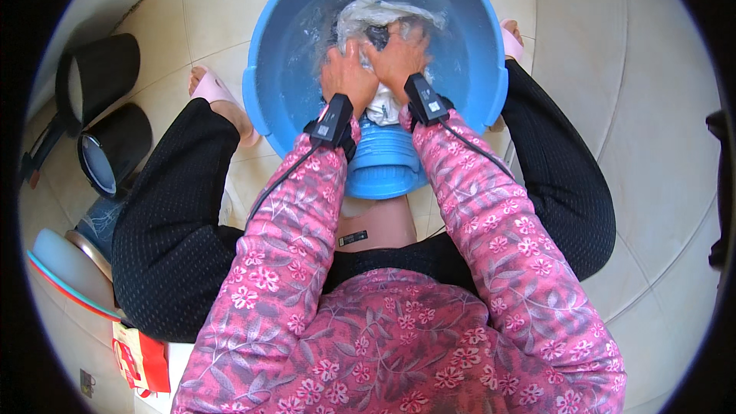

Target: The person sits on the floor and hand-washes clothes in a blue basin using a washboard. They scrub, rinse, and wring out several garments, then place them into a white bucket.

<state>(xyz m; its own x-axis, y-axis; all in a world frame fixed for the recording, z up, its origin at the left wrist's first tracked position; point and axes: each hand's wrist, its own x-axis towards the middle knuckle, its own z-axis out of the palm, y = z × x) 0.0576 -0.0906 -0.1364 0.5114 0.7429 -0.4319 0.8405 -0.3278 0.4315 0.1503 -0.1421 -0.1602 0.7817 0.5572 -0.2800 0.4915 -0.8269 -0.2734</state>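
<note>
A blue plastic basin [270,103] holds water, and a ribbed washboard [382,149] is built into its near side. Soaked white cloth [376,10] with a dark patch is bunched in the water, and part of it lies against the top of the washboard. My left hand [349,77] grips the near left of the cloth, its fingertips partly hidden in the folds. Close beside it, with thumb and fingers on the cloth, is my right hand [399,57]. A black device [333,121] is strapped to my left wrist, and a matching device [425,100] to my right.
The basin stands on a tiled floor [221,63] between my feet in pink slippers [211,91]. Left of my leg are two dark cylindrical containers [115,141], a rounded lid or bowl [75,267] and a red-and-cream bag [144,359]. A pink stool [379,221] shows beneath me.
</note>
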